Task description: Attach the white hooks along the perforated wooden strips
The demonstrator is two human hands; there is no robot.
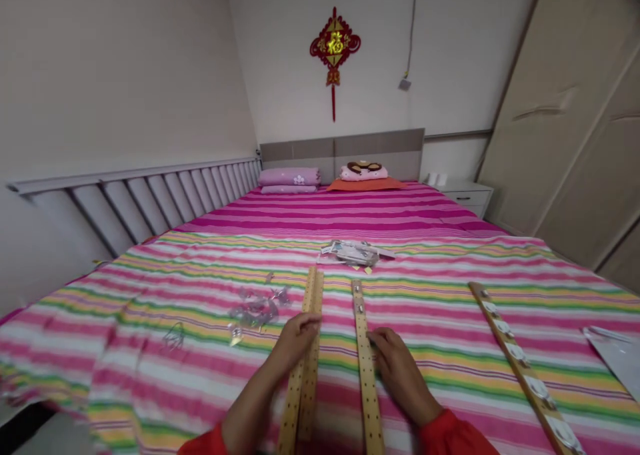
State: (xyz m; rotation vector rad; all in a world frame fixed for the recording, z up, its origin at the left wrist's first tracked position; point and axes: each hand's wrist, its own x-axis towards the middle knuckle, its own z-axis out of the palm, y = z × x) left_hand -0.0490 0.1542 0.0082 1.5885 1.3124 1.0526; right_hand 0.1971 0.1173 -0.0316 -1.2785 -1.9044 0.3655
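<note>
Head view: the left hand (295, 338) lies across a doubled wooden strip (313, 295), fingers curled over it in a hold. The right hand (397, 362), loosely curled, touches the edge of a single holed strip (359, 308) just to its left; whether it grips cannot be told. Clear bags (257, 308) lie left of the left hand, and a clip-fitted strip (520, 355) lies well right of the right hand, all on the striped bedsheet (200, 375).

Near half of striped cotton bed sheet (150, 375): pink, white, green and yellow bands; far half magenta and pale pink only. Pale tan perforated wooden double strip (303, 395) and single perforated wooden strip (367, 388): rows of small dark dots. Third tan wooden strip (525, 368): white round discs. Red sleeve cuffs (450, 435). Red-and-gold hanging wall ornament (335, 45). Lilac folded pillow (289, 176), white flower print. Orange cushion (365, 184).
</note>
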